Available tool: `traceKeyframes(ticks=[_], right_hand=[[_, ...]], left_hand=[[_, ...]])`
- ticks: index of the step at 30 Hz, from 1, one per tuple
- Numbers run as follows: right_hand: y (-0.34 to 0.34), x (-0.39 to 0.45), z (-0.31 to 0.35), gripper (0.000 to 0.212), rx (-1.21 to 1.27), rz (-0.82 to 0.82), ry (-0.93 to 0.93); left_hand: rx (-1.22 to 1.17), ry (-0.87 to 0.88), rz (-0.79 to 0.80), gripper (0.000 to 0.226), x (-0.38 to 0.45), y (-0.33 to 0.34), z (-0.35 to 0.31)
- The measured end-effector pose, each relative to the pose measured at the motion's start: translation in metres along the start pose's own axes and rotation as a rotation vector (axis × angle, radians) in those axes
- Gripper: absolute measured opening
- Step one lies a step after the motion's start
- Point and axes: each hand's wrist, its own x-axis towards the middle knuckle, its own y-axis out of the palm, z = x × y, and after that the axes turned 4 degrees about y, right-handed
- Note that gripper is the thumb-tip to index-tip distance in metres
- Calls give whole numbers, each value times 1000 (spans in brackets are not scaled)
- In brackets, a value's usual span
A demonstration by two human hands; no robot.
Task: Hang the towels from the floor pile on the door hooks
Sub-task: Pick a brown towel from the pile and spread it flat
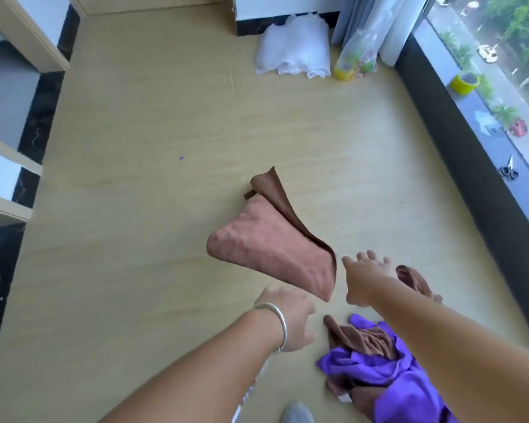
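Your brown towel point(272, 248) lies apart, both hands point(290, 319) empty and spread (no hooks visible), floor pile point(379, 361) unhung.

Both bare arms reach forward and down, the left hand point(287, 319) with a thin silver bangle point(277, 323) on its wrist and its fingers loosely bent and holding nothing, the right hand point(364, 277) stretched farther out with its fingers spread wide apart.
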Motion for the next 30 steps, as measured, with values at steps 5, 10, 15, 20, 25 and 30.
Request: traceKeyframes(ticks=[5, 10, 15, 20, 25, 30], right_hand=[[116, -29, 30, 58, -3, 131, -70], [180, -19, 66, 73, 49, 22, -114], [226, 30, 75, 67, 42, -60, -77], [281, 112, 76, 67, 28, -107, -3], [319, 192, 68, 68, 26, -188, 47], [354, 274, 57, 72, -19, -282, 55]], left_hand=[[-45, -160, 234, 40, -30, 124, 9], [-8, -324, 219, 29, -37, 206, 58], [29, -321, 23, 42, 19, 245, 98], [65, -237, -175, 54, 123, 280, 132], [145, -160, -254, 61, 226, 301, 167], [243, -86, -251, 70, 324, 326, 200]])
